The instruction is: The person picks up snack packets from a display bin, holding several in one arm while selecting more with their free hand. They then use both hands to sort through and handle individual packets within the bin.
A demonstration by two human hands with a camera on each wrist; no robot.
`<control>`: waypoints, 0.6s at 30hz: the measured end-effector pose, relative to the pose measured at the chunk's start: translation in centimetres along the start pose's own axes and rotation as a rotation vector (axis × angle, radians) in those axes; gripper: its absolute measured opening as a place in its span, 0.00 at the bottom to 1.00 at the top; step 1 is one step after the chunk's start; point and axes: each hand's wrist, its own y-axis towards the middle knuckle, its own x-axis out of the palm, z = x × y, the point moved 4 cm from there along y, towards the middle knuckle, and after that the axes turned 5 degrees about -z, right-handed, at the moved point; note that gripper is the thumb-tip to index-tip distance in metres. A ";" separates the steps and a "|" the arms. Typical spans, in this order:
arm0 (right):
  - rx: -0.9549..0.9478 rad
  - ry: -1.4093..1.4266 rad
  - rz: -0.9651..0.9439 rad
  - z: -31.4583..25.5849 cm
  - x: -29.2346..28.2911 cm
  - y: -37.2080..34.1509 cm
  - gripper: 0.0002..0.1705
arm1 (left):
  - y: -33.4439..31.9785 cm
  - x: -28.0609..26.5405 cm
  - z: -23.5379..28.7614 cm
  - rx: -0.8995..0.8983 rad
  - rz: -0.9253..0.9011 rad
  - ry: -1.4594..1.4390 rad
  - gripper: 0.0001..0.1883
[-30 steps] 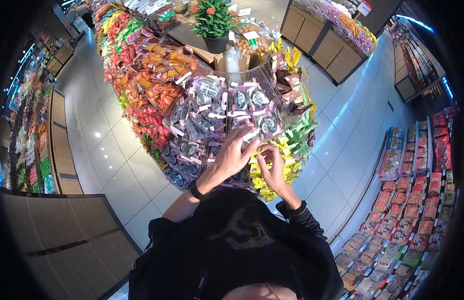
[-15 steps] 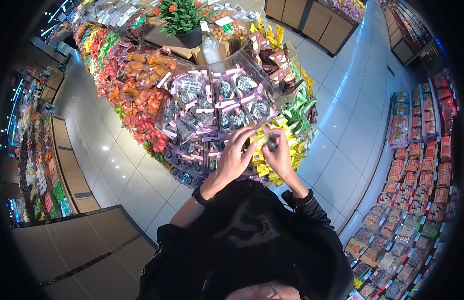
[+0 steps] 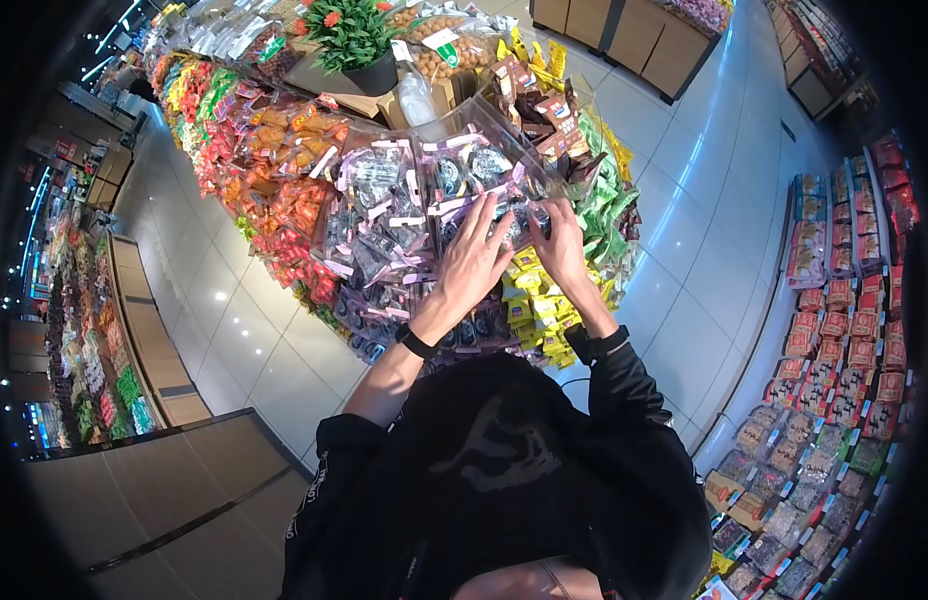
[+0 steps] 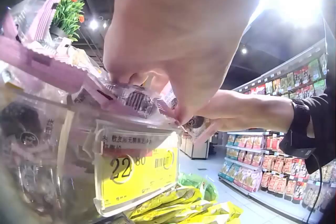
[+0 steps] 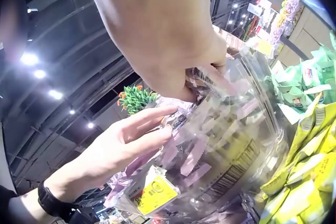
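Observation:
Small clear-wrapped snack packets (image 3: 469, 160) with lilac ends and dark contents fill a clear plastic bin (image 4: 63, 166) in front of me. My left hand (image 3: 471, 262) reaches over its near part, fingers nearly straight and thumb apart, fingertips at the packets. To its right, my right hand (image 3: 562, 245) bends its fingers round a dark-centred snack packet (image 5: 202, 79) at the bin's right corner. That packet is partly hidden behind the fingers. A yellow price card (image 4: 139, 169) hangs on the bin's front, below the left hand in the left wrist view.
Yellow packets (image 3: 539, 300) lie right of and below the bin, with green packets (image 3: 609, 215) beyond. Orange packets (image 3: 294, 150) heap on the left. A potted plant (image 3: 356, 45) stands behind. Shelves of packaged goods (image 3: 834, 360) line the right, across the tiled floor (image 3: 684, 250).
Both hands have moved forward from over the yellow packets to the bin's right side. Half a second ago they were close together, with a small dark thing at the right hand.

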 end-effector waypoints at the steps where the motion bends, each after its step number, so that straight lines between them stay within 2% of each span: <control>1: 0.049 0.061 -0.020 0.0 -0.1 0.0 0.20 | 0.0 0.1 -0.1 -0.001 -0.005 -0.003 0.31; 5: 0.109 0.061 -0.078 0.4 -0.4 0.2 0.20 | 0.0 0.2 -0.1 0.004 0.015 -0.019 0.31; 6: 0.065 0.041 -0.057 0.3 -0.4 0.2 0.20 | 0.0 0.3 -0.1 0.008 0.017 -0.011 0.31; 18: 0.050 0.038 -0.069 -0.4 -0.7 -0.5 0.19 | 0.0 1.8 0.2 -0.014 0.054 0.106 0.35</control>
